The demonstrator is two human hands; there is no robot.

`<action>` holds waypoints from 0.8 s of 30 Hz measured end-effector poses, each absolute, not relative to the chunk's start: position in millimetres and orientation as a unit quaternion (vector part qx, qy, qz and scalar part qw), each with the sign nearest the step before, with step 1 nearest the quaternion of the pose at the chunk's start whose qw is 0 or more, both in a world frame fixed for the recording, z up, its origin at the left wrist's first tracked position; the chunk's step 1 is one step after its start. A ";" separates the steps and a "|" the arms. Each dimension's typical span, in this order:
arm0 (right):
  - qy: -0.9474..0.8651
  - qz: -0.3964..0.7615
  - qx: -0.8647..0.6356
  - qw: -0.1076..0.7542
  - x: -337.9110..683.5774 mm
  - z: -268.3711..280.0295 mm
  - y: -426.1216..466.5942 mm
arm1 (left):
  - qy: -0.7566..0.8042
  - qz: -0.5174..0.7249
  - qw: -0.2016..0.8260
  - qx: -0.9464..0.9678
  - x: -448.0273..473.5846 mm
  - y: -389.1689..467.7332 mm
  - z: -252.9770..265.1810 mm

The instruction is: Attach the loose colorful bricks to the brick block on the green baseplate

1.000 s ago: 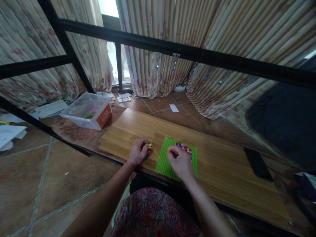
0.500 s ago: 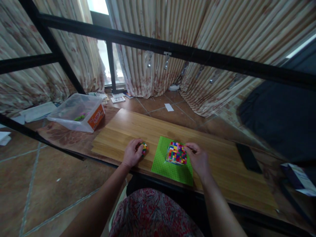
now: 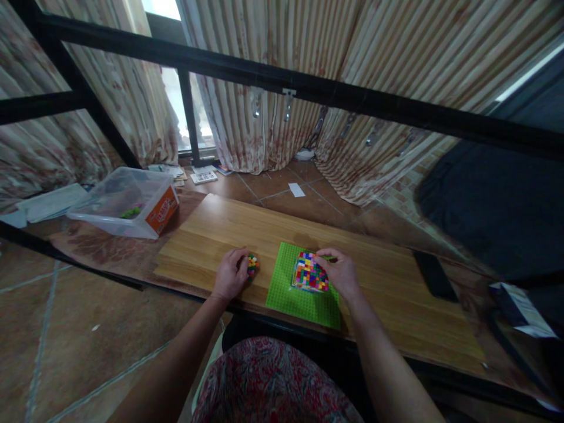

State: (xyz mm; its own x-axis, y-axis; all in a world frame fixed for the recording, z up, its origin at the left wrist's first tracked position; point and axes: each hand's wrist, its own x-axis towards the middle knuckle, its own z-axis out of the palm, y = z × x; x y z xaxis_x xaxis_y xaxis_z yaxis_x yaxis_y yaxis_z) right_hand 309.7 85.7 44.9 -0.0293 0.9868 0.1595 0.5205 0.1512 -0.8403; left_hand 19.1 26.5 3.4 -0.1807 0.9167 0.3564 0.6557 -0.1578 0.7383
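A green studded baseplate [image 3: 282,294] lies on the wooden board, bearing a raised square block of multicoloured toy bricks [image 3: 311,276]. My right hand [image 3: 340,274] reaches over this block from the right. Its thumb and fingers are pinched at the block's far edge on a toy brick, mostly hidden by the fingertips. To the left of the baseplate, my left hand [image 3: 231,275] rests on the board, fingers curled round a small heap of loose toy bricks [image 3: 252,266]. Part of that heap is covered by the hand.
The wooden board [image 3: 388,299] carries a dark phone-like slab [image 3: 434,275] at its right. A clear plastic bin [image 3: 112,220] with an orange label stands on the left, a few green and pink pieces inside. A black metal bar [image 3: 229,64] crosses beyond the board, before patterned curtains [image 3: 282,35].
My right hand has moved from the block's right edge leftward, over its far edge. The left hand stays by the loose toy bricks. The whole view has shifted slightly.
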 end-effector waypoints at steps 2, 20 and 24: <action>-0.639 0.323 -0.581 0.388 309.3 44.8 86.0 | 0.634 0.438 0.147 0.620 19.6 26.6 3.3; -0.582 0.398 -0.590 0.393 307.8 49.0 89.2 | 0.631 0.433 0.143 0.628 19.3 26.3 -0.7; -0.589 0.417 -0.580 0.377 309.6 50.7 92.1 | 0.630 0.435 0.141 0.628 19.5 26.2 -1.6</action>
State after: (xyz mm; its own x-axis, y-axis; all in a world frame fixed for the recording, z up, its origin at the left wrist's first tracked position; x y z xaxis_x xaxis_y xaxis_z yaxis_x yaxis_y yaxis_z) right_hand 309.6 92.1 50.7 -0.0414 0.9983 -0.0402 0.3682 -0.0221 -0.9295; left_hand 19.5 26.2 -1.6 -0.1728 0.9133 0.3689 0.6686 -0.1662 0.7248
